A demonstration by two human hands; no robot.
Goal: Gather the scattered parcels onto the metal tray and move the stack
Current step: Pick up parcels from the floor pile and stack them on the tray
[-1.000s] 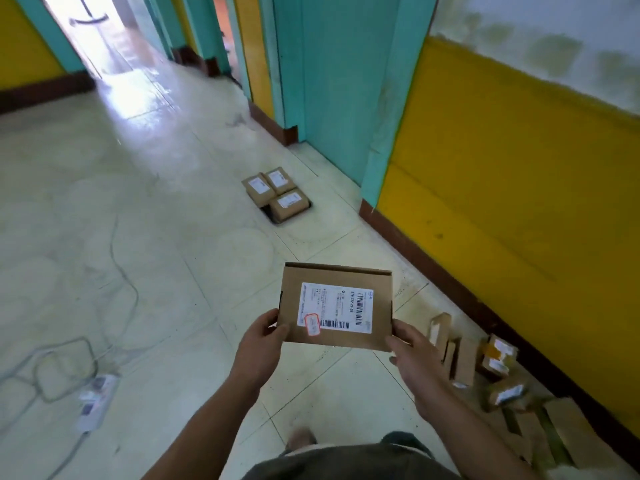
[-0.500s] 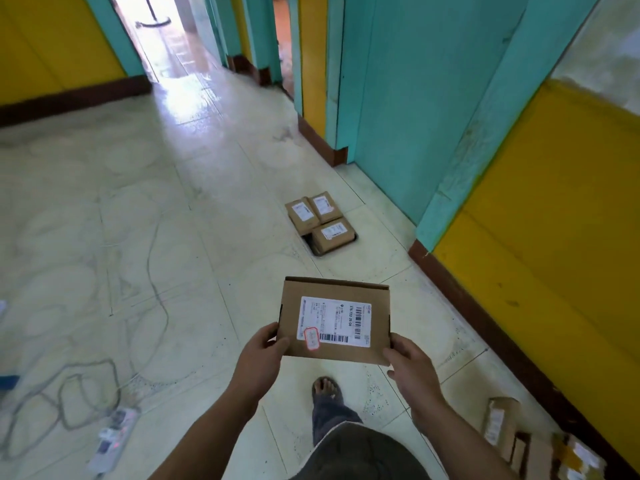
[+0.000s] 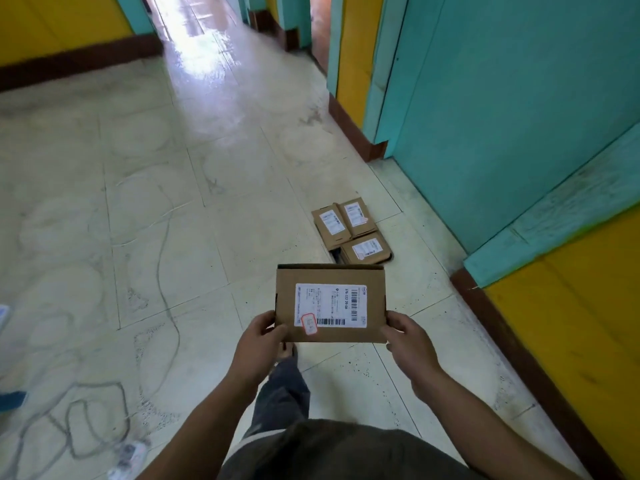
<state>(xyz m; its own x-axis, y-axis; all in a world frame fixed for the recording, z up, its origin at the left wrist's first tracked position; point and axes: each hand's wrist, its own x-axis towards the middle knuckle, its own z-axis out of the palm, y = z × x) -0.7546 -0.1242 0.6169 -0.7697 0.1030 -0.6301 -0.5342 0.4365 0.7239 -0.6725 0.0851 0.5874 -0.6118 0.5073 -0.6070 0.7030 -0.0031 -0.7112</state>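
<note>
The left hand (image 3: 258, 341) and right hand (image 3: 408, 341) gripped the parcel (image 3: 330, 303) by its near corners, long axis crosswise, short of the metal tray (image 3: 335, 255) lying ahead on the floor (image 3: 173, 237), nearer the right hand.

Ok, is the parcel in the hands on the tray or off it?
Off it. The left hand and right hand hold the parcel above the floor, short of the three parcels on the tray ahead.

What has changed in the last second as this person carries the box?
Walking forward brought the three parcels ahead nearer, and the loose pile by the yellow wall left view. The left hand and right hand still grip the labelled parcel as before.
</note>
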